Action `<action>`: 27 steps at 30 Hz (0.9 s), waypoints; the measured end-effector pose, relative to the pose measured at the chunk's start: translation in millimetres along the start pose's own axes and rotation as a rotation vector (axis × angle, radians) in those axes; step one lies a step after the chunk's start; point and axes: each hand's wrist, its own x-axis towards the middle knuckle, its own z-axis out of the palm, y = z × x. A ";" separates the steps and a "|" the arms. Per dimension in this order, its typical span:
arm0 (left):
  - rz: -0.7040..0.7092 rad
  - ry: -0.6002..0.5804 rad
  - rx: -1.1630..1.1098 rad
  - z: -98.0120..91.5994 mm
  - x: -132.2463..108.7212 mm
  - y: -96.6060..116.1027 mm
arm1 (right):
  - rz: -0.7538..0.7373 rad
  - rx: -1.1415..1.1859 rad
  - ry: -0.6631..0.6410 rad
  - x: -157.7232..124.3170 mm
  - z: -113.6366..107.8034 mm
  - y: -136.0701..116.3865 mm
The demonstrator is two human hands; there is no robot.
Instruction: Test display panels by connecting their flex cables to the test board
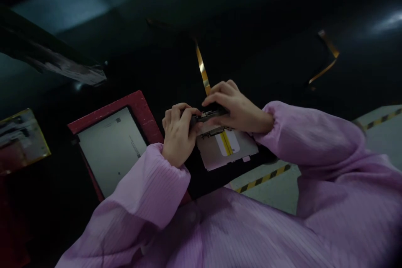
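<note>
My left hand [179, 137] has its fingers curled over the left end of a dark bar-shaped part [211, 114]. On the right end of it, my right hand [241, 109] is closed, with thumb below and fingers above. This part runs along the upper edge of a flat silver panel [216, 157], which carries a white patch with a yellow strip [226, 142]. A gold ribbon cable [202, 67] stretches away over the dark surface, its near end reaching the right fingers. Fingers hide much of the bar, and the dim light blurs its details.
To the left lies a red tray [138, 104] bearing a grey-white panel [109, 146]. Farther left is a yellow-edged clear packet [34, 134]. Another gold ribbon cable [331, 60] lies at the right. Floor with yellow-black tape [266, 179] shows beyond the table edge.
</note>
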 end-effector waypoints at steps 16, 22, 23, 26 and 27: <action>0.637 -0.028 0.426 17.9 3.9 67.0 | 0.270 0.763 0.581 25.5 -14.4 43.3; 0.656 -0.082 0.569 28.5 20.3 78.9 | 0.307 0.845 0.535 22.8 -22.6 46.5; 0.666 -0.070 0.569 28.2 20.9 79.5 | 0.311 0.852 0.518 22.4 -23.4 46.8; 0.721 -0.034 0.565 27.0 18.5 83.3 | 0.311 0.826 0.434 20.6 -25.9 45.8; 0.744 -0.026 0.563 26.8 16.3 85.2 | 0.303 0.790 0.393 18.9 -27.3 44.7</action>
